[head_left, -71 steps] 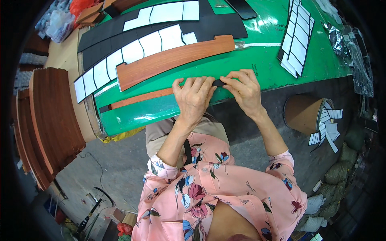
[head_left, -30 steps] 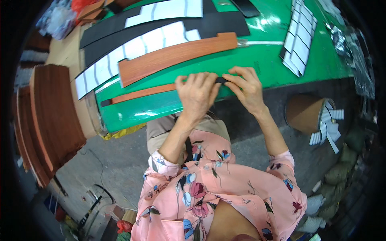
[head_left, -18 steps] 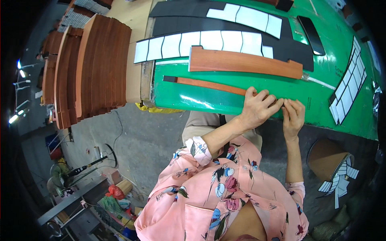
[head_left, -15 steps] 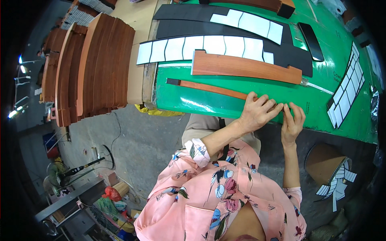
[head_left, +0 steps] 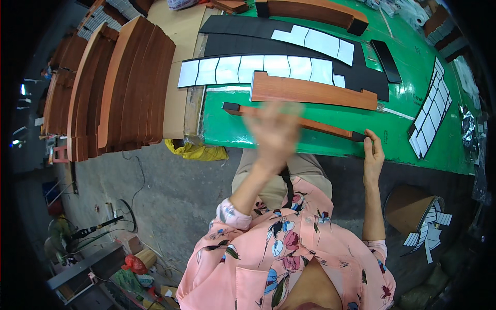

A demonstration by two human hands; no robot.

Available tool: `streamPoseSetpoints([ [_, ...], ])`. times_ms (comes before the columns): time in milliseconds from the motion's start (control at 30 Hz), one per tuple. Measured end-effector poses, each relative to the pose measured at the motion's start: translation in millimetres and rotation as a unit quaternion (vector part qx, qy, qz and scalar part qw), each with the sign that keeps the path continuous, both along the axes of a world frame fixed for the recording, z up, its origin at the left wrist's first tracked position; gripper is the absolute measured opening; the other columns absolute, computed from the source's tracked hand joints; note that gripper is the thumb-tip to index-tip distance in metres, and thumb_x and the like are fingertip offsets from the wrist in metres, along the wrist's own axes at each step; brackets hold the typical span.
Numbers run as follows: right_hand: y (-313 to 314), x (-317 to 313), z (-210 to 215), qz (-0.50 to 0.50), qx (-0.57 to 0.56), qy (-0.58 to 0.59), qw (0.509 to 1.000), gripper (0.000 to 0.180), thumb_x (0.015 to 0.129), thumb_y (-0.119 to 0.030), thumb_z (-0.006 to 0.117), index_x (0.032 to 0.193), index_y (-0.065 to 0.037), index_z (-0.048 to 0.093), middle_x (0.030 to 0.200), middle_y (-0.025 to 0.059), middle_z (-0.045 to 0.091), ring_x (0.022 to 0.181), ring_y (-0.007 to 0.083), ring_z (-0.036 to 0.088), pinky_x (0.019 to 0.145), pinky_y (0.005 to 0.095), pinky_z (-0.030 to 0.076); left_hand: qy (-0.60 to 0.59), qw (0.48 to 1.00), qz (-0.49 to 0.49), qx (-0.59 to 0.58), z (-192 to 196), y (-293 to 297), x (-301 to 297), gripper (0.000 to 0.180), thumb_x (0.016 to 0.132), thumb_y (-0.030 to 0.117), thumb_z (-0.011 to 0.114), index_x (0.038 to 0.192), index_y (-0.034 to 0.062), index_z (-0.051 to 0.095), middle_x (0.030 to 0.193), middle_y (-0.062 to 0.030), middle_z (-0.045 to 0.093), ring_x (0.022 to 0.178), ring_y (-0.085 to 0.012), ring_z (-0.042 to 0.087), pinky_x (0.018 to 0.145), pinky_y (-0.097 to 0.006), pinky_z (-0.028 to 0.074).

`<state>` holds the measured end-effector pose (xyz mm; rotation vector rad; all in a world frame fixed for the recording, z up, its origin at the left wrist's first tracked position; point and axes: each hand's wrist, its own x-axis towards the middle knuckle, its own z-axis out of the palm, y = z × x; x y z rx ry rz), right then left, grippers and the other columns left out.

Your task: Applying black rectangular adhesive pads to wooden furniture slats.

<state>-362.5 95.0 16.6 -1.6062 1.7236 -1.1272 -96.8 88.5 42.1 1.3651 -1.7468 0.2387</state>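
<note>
Along the near edge of the green tabletop (head_left: 217,133), seen from the head view, your thin reddish-brown strip (head_left: 325,127) lies at a slant, its black left end (head_left: 231,108) and black right end (head_left: 357,136) both showing. What has just changed is your left hand (head_left: 274,130): it has come away from the right tip, where it worked beside the other, and is now a blur over the strip's left half. Its fingers look spread, but the smear hides whether that grip touches anything. Your right hand (head_left: 374,153) stays at the right tip, thumb and fingertips drawn nearly together at the black right end, seemingly pinching it. That means the end is now uncovered and, as far as one can judge, steadied by one hand only. Beyond the strip, the wider notched brown panel (head_left: 315,93) rests apart from your hands, with white segmented pieces (head_left: 253,66) and black sheets (head_left: 374,85) behind it.
</note>
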Motion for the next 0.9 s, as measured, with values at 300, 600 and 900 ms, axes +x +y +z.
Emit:
streamPoseSetpoints([
  [300,-14,23,-14,-0.091,0.074,-0.246,0.962,0.020,0.093,-0.013,0.052,0.106,0.000,0.058,0.102,0.0052,0.059,0.094,0.0120,0.053,0.085,0.0238,0.041,0.477,0.856,0.099,0.176,-31,-21,84,0.022,0.093,0.016,0.052,0.109,0.0007,0.055,0.102,-0.0059,0.056,0.094,-0.0145,0.051,0.083,-0.027,0.041],
  [600,-12,31,-21,-0.061,0.047,-0.145,0.986,0.023,0.091,-0.017,0.052,0.107,0.000,0.050,0.098,0.0067,0.057,0.092,0.0141,0.051,0.084,0.0284,0.042,0.451,0.866,0.076,0.202,-40,-16,93,0.022,0.095,0.022,0.049,0.097,0.0006,0.053,0.092,-0.0066,0.056,0.085,-0.0139,0.050,0.078,-0.026,0.041],
  [900,-15,23,-17,-0.027,0.083,-0.154,0.984,0.030,0.094,-0.021,0.046,0.117,-0.001,0.042,0.106,0.0088,0.052,0.099,0.0169,0.047,0.091,0.0316,0.037,0.454,0.862,0.027,0.222,-38,-21,96,0.028,0.096,0.029,0.048,0.101,0.0015,0.049,0.089,-0.0036,0.049,0.079,-0.0107,0.043,0.069,-0.024,0.038],
])
